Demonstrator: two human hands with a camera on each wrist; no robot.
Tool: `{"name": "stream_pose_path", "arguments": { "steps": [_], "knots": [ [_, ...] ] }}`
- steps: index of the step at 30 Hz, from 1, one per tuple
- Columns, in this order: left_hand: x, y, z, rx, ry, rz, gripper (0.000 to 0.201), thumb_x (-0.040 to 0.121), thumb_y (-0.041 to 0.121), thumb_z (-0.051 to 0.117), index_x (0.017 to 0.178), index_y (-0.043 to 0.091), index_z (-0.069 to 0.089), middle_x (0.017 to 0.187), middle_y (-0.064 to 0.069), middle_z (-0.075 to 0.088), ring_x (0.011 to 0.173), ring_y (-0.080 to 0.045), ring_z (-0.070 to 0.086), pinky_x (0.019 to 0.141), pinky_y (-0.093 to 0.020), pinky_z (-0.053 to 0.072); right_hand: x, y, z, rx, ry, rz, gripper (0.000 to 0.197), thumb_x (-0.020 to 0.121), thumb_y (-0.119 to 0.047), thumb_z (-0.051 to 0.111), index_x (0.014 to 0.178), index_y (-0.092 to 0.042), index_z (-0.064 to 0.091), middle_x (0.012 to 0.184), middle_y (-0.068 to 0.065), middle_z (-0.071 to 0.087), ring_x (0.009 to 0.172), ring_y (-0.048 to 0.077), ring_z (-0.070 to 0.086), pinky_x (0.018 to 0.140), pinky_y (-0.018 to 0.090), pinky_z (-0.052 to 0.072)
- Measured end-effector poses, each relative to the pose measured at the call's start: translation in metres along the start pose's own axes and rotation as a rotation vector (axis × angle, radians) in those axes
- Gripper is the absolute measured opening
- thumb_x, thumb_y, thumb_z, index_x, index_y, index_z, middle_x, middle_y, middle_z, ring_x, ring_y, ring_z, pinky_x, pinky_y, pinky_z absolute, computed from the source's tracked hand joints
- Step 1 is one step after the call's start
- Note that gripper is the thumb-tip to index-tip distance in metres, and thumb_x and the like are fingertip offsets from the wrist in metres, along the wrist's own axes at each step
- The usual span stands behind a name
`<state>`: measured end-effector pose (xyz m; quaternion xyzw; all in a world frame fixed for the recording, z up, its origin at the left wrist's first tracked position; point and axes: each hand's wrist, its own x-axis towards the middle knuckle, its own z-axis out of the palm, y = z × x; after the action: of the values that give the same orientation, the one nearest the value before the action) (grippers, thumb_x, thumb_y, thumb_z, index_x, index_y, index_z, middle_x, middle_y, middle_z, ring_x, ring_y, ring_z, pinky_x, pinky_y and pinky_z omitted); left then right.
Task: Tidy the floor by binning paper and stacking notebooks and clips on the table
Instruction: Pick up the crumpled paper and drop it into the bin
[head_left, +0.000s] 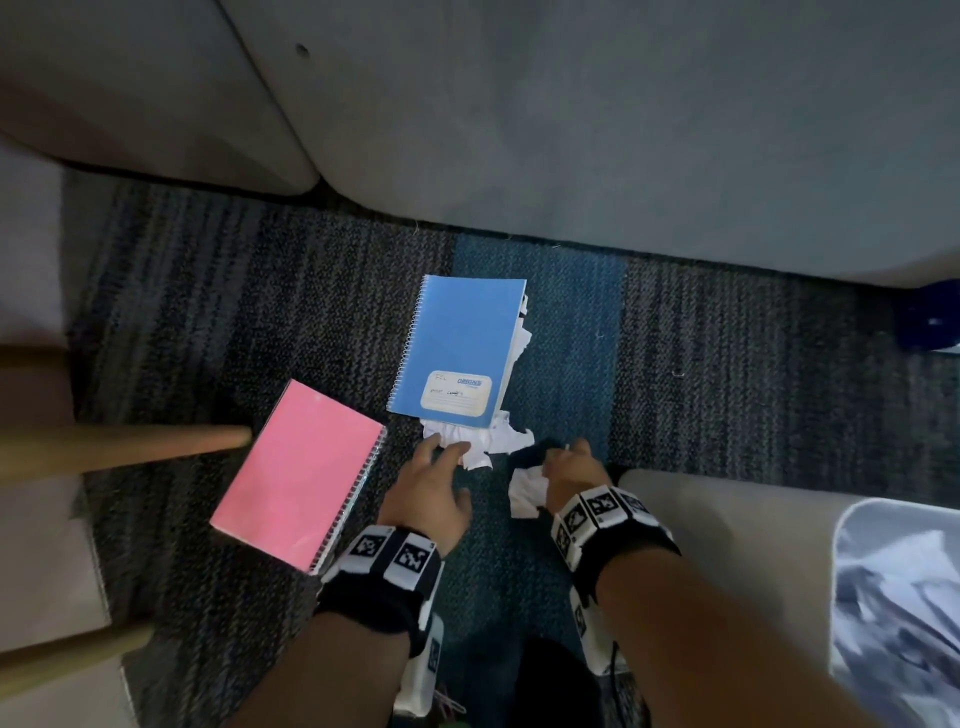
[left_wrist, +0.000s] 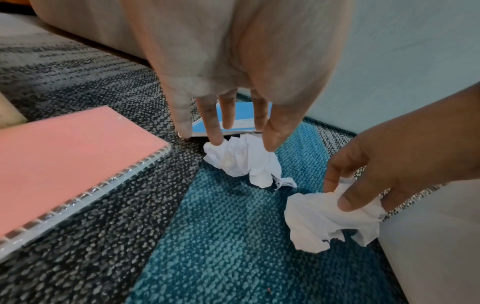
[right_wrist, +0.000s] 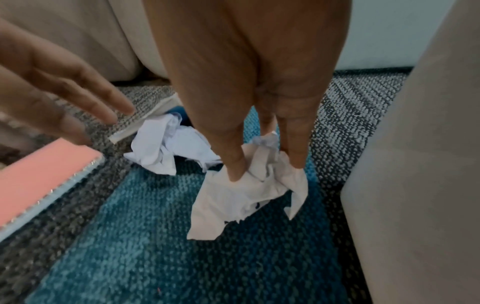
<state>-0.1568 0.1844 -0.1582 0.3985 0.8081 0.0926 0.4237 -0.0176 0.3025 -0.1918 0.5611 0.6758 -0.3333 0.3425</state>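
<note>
Pinching one crumpled paper (left_wrist: 330, 218), right hand (head_left: 569, 475) holds it just off the carpet. Left hand (head_left: 431, 491), fingers spread, reaches a second wad (left_wrist: 244, 158) at the blue notebook (head_left: 460, 348)'s near edge. Pink notebook (head_left: 301, 470) lies left of it. Nothing stacked yet; binning barely begun, I judge.

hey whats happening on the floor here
A person is crouched over the carpet picking up paper. The right hand pinches one crumpled paper in its grip, lifted a little off the floor. The left hand reaches, fingers spread, for a second crumpled paper that lies by the near edge of the blue notebook. The pink notebook is on the carpet too, untouched. A bin with paper in it stands to the right.
</note>
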Motion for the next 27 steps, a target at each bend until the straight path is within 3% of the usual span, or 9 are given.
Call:
{"name": "stream_pose_path", "arguments": {
  "steps": [4, 5, 6, 10, 13, 16, 20, 24, 27],
  "knots": [
    [-0.013, 0.015, -0.010, -0.041, -0.043, -0.012, 0.067, 0.086, 0.026, 0.061, 0.145, 0.029, 0.029, 0.156, 0.000, 0.018, 0.140, -0.020, 0.031, 0.111, -0.037, 0.036, -0.031, -0.012, -0.027, 0.048, -0.046, -0.034, 0.044, 0.096, -0.014, 0.044, 0.139, -0.009, 0.041, 0.142, 0.014, 0.038, 0.136, 0.027, 0.034, 0.107, 0.034, 0.036],
    [-0.018, 0.022, -0.014, -0.064, -0.065, -0.010, 0.075, 0.083, 0.028, 0.065, 0.147, 0.030, 0.024, 0.157, 0.001, 0.015, 0.141, -0.020, 0.030, 0.111, -0.037, 0.035, -0.046, -0.017, -0.038, 0.089, -0.041, -0.052, 0.044, 0.096, -0.013, 0.045, 0.139, -0.009, 0.040, 0.135, 0.017, 0.039, 0.138, 0.025, 0.033, 0.109, 0.034, 0.037],
    [-0.024, 0.029, -0.020, -0.095, -0.084, -0.005, 0.084, 0.081, 0.029, 0.068, 0.148, 0.032, 0.018, 0.158, 0.001, 0.011, 0.142, -0.019, 0.027, 0.112, -0.036, 0.034, -0.062, -0.022, -0.047, 0.138, -0.024, -0.078, 0.042, 0.095, -0.012, 0.046, 0.137, -0.009, 0.044, 0.128, 0.019, 0.041, 0.136, 0.024, 0.036, 0.107, 0.033, 0.038],
    [-0.056, 0.065, -0.049, -0.250, -0.115, 0.041, 0.103, 0.075, 0.022, 0.076, 0.149, 0.039, 0.007, 0.159, 0.004, 0.005, 0.144, -0.014, 0.023, 0.107, -0.025, 0.032, -0.136, -0.035, -0.081, 0.277, 0.061, -0.227, 0.028, 0.087, -0.010, 0.055, 0.115, -0.013, 0.061, 0.128, 0.014, 0.051, 0.113, 0.022, 0.054, 0.093, 0.023, 0.042],
    [-0.084, 0.090, -0.074, -0.332, -0.072, 0.119, 0.088, 0.073, 0.002, 0.073, 0.140, 0.037, 0.028, 0.146, 0.004, 0.025, 0.130, -0.013, 0.042, 0.100, -0.017, 0.034, -0.187, -0.039, -0.104, 0.357, 0.101, -0.296, 0.025, 0.085, -0.010, 0.057, 0.109, -0.014, 0.062, 0.121, 0.011, 0.051, 0.099, 0.021, 0.057, 0.089, 0.023, 0.042],
    [-0.120, 0.119, -0.098, -0.332, -0.026, 0.181, 0.064, 0.074, 0.002, 0.071, 0.122, 0.037, 0.047, 0.125, 0.007, 0.039, 0.113, -0.013, 0.054, 0.090, -0.016, 0.039, -0.241, -0.028, -0.125, 0.454, 0.150, -0.324, 0.025, 0.083, -0.012, 0.059, 0.106, -0.020, 0.060, 0.117, 0.004, 0.052, 0.092, 0.018, 0.058, 0.081, 0.022, 0.042],
    [-0.170, 0.157, -0.106, -0.357, -0.008, 0.253, 0.049, 0.075, 0.010, 0.072, 0.105, 0.041, 0.051, 0.114, 0.008, 0.044, 0.099, -0.009, 0.060, 0.087, -0.021, 0.047, -0.306, 0.007, -0.143, 0.561, 0.252, -0.329, 0.032, 0.079, -0.027, 0.068, 0.109, -0.024, 0.057, 0.109, -0.001, 0.061, 0.096, 0.016, 0.060, 0.083, 0.026, 0.046],
    [-0.212, 0.203, -0.093, -0.355, -0.055, 0.329, 0.056, 0.078, 0.009, 0.069, 0.097, 0.054, 0.043, 0.112, 0.021, 0.037, 0.095, 0.015, 0.052, 0.079, 0.005, 0.035, -0.349, 0.062, -0.148, 0.496, 0.393, -0.259, 0.037, 0.075, -0.045, 0.072, 0.107, -0.030, 0.062, 0.114, -0.011, 0.058, 0.104, 0.012, 0.057, 0.087, 0.022, 0.043],
    [-0.225, 0.232, -0.074, -0.374, -0.072, 0.359, 0.059, 0.080, 0.005, 0.064, 0.101, 0.056, 0.043, 0.115, 0.024, 0.034, 0.097, 0.020, 0.048, 0.082, 0.006, 0.034, -0.358, 0.100, -0.147, 0.497, 0.421, -0.235, 0.032, 0.079, -0.041, 0.071, 0.108, -0.029, 0.065, 0.121, -0.011, 0.056, 0.114, 0.010, 0.052, 0.091, 0.013, 0.033]
  ]
}}
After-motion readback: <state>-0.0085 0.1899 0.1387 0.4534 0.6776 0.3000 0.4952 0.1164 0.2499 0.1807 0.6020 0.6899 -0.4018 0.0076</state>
